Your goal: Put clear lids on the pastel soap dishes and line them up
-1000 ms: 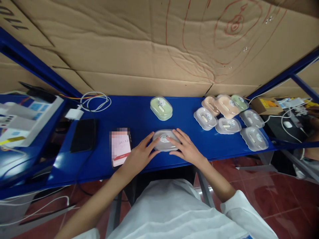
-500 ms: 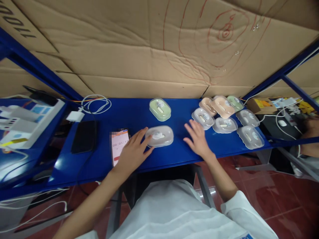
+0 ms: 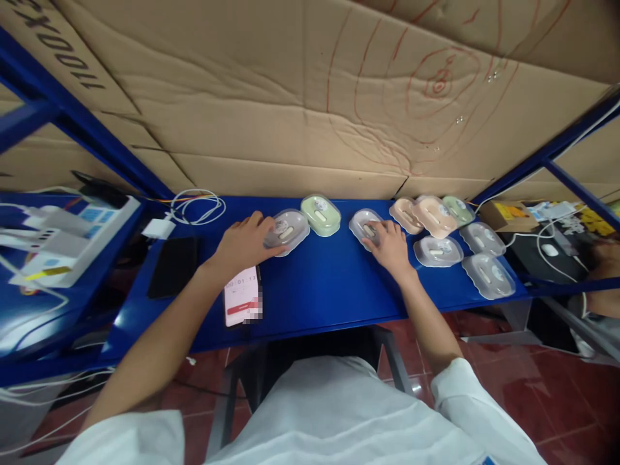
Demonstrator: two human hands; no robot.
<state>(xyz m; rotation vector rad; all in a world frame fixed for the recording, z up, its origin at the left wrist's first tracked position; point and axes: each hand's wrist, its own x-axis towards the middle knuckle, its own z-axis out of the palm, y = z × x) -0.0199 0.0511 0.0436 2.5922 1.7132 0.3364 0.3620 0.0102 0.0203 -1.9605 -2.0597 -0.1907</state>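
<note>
Head view: handling of two cases, one per hand, appears in progress. The left hand (image 3: 246, 242) grasps the left grey case (image 3: 296, 226), just beside the green case (image 3: 320, 216); the right hand (image 3: 393, 248) grasps the right grey case (image 3: 358, 225). Shifting either calls for a steady edge hold. Versus the earlier frame, the left grey case lies farther left and far; the right hand, previously empty, has engaged its case

Blue table (image 3: 310, 290) bearing seemingly lidded plastic cases (image 3: 321, 216), phones (image 3: 241, 297).
</note>
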